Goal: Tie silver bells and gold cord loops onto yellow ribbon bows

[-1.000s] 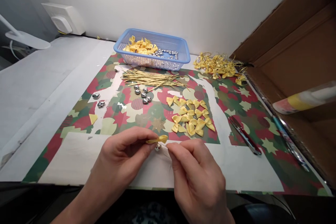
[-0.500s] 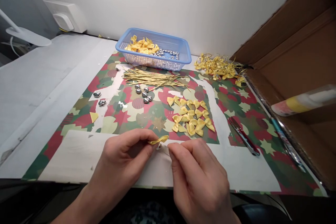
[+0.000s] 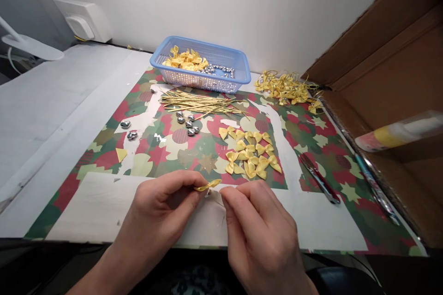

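Observation:
My left hand pinches a small yellow ribbon bow above the near edge of the table. A small silver bead hangs just under the bow, mostly hidden. My right hand pinches a thin wire or tie right beside the bow; the strand is barely visible. Beyond my hands lies a cluster of loose yellow bows. Silver heart beads and a bundle of gold twist ties lie further back.
A blue basket at the back holds bows and silver beads. A pile of finished gold pieces lies at the back right. Tweezers or pliers lie on the right, by a cardboard box. Patterned paper covers the table.
Both hands stay close together on the bow; the fingers shift only slightly. The view has tilted a little.

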Demonstrator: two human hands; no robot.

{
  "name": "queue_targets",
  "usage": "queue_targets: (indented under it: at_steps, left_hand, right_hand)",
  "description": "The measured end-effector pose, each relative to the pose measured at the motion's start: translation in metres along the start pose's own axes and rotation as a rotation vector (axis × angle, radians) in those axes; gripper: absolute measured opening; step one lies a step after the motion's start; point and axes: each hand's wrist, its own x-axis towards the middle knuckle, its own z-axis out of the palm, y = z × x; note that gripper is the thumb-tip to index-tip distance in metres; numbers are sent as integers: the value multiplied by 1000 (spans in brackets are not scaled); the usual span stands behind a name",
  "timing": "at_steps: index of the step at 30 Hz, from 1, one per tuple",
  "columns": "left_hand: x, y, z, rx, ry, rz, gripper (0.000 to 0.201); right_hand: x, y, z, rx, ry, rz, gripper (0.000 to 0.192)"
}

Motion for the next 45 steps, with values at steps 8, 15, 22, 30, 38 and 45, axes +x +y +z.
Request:
queue_targets:
  at_steps: [8,15,22,30,38,45]
  left_hand:
    - [0,1,-2,-114,-21,-148,14]
    - [4,5,-2,-81,-20,-156,10]
    - [3,4,-2,-75,-17,-154,10]
    - [3,5,-2,-83,-25,-123,14]
    - [-1,1,-4,-124,1,-112,21]
    - [-3,0,-3,-189,36,-91,24]
  right_hand:
    - [1,1,-4,-12,18,8,20]
    - [7,2,-7,-81,19,-19,21]
    - [11,3,-7,-96,15,-23,24]
    - [11,2,-8,-108,-14,-31,24]
    - [2,0,-3,35,-43,70,27]
    - [-4,1,2,128,-34,155,23]
